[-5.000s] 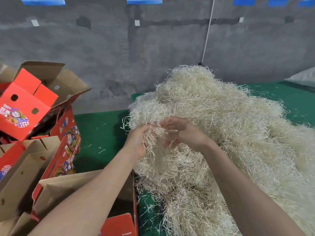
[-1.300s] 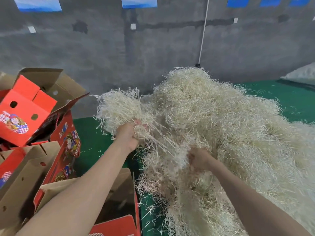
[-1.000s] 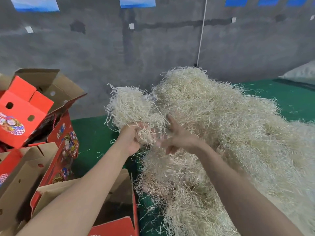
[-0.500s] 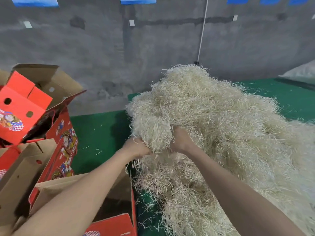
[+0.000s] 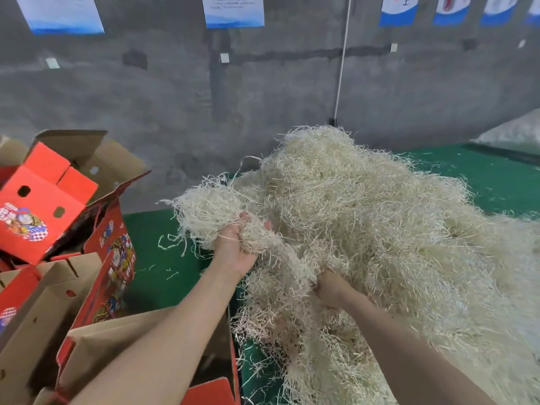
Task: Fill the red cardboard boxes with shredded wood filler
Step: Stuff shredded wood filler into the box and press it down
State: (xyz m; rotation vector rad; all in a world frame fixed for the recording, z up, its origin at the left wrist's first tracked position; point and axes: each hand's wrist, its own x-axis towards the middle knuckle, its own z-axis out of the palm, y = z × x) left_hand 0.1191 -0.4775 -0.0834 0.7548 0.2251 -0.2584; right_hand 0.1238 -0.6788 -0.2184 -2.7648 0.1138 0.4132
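Note:
A big pile of pale shredded wood filler [image 5: 380, 229] lies on the green table [image 5: 152, 258]. My left hand [image 5: 233, 247] grips a loose clump of filler [image 5: 204, 211], lifted at the pile's left edge, with strands still trailing to the pile. My right hand [image 5: 328, 289] is lower and sunk into the pile, fingers closed round filler and partly hidden by it. An open red cardboard box [image 5: 140, 340] stands below my left forearm at the table's near edge; its inside is mostly hidden.
Several more red and brown cardboard boxes [image 5: 43, 211] are stacked and tilted at the left. A grey concrete wall [image 5: 263, 97] with blue-and-white sheets runs behind the table. A white sack [image 5: 514, 133] lies at the far right.
Half a second ago both hands held one clump together. Now my left hand has pulled its clump up and to the left, and my right hand has dropped lower into the pile.

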